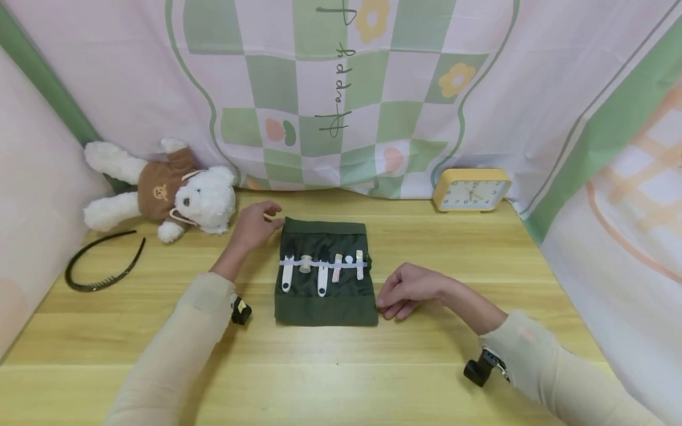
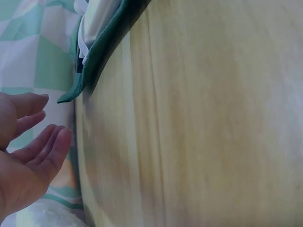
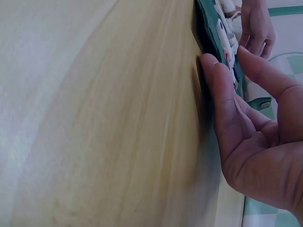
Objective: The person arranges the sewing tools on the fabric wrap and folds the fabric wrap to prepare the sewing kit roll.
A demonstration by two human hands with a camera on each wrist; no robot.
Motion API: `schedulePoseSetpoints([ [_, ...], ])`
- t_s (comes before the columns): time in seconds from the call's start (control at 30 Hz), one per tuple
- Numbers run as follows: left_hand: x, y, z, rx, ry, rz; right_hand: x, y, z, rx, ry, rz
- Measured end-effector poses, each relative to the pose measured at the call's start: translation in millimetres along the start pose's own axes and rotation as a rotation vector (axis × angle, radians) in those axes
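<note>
A dark green fabric organizer (image 1: 326, 310) lies unfolded on the wooden table. Its pale elastic strap holds two long white tools (image 1: 322, 281) with dark upper ends, a small beige cylinder (image 1: 306, 264) and several slim pale pieces (image 1: 359, 265). By the upper left corner is my left hand (image 1: 257, 226), fingers loosely bent; the left wrist view shows a gap between its fingertips and the cloth. My right hand (image 1: 409, 290) is at the lower right corner. In the right wrist view its fingertips (image 3: 208, 64) meet the organizer's edge, with the thumb spread apart from them.
A white plush dog (image 1: 160, 198) in a brown top lies at the back left, with a black headband (image 1: 103, 284) in front of it. At the back right stands a yellow clock (image 1: 471, 189). Patterned fabric (image 1: 325, 71) hangs behind the table (image 1: 330, 378).
</note>
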State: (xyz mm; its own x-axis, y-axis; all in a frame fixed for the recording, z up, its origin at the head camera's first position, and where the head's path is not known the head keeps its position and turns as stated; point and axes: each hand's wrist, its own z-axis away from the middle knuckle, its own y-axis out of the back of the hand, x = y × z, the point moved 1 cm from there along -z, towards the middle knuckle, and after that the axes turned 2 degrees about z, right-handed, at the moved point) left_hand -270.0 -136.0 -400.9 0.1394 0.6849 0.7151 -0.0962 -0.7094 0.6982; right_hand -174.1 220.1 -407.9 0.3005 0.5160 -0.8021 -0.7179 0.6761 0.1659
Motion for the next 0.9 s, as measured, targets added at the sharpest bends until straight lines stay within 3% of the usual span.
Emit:
schedulePoseSetpoints([
  [0.4, -6.8, -7.4, -4.8, -0.047, 0.004, 0.011, -2.5, -6.7, -2.7, 0.009, 0.018, -0.015],
  [0.9, -1.5, -13.2, -6.3, -0.053, -0.026, 0.001, -2.3, -10.0, -5.9, 0.019, 0.035, -0.05],
])
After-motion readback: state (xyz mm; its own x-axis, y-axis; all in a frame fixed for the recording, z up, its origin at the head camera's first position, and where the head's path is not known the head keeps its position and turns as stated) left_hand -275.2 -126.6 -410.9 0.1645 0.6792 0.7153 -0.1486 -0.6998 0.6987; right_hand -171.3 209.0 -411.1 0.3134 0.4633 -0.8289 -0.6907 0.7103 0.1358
